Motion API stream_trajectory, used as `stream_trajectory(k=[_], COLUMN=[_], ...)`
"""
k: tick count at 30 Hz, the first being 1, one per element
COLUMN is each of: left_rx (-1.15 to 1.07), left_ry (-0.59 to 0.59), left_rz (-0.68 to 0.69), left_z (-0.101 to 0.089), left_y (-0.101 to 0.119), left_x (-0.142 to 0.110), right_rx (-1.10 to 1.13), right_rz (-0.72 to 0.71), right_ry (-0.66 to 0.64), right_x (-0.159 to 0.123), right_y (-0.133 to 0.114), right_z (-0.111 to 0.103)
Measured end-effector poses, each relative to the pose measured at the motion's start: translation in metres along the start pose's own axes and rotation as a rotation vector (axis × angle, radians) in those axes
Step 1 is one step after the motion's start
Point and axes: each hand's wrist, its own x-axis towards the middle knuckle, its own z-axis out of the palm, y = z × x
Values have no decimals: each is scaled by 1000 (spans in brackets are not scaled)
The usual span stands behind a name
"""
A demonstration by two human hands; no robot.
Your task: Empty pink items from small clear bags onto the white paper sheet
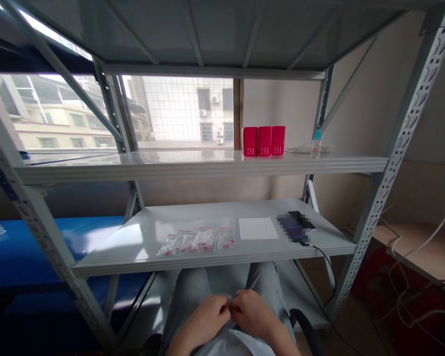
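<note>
Both hands down in the lap, together: left hand (214, 311) and right hand (249, 310) meeting at the fingers over the trousers (188, 291), below the lower shelf's (114, 249) front edge. Fingers curled in, backs up, forearms angling inward; whether anything sits between them, I can't tell.

Up and ahead, a little to the left, there's the row of zip-lock bags (206, 239) with small red pieces inside, flat on that shelf! The row's long axis runs side to side, close along the front edge, left of centre, bags overlapping. Left hand is the nearer one, well apart from them. Just right of the row, a white paper sheet (257, 229); then, toward the right edge, a pixelated dark object (292, 227).
</note>
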Motion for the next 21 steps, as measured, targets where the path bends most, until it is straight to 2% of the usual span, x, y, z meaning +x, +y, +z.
stream_trajectory(k=[5,9,15,18,19,21], left_rx=[-82,-298,-391,-412,-414,-387], left_ry=[66,183,97,131,156,214], left_rz=[50,162,191,204,196,183], left_z=[-10,-4,6,5,3,0], left_y=[11,6,6,8,8,8], left_x=[7,1,0,1,1,1], right_rx=[-29,39,217,381,476,738], right_rz=[45,53,21,8,14,97], right_ry=[20,39,17,10,47,208], right_x=[5,5,4,0,-2,-5], right_y=[-3,1,3,5,6,9], right_z=[-13,-25,-39,-40,-38,-26])
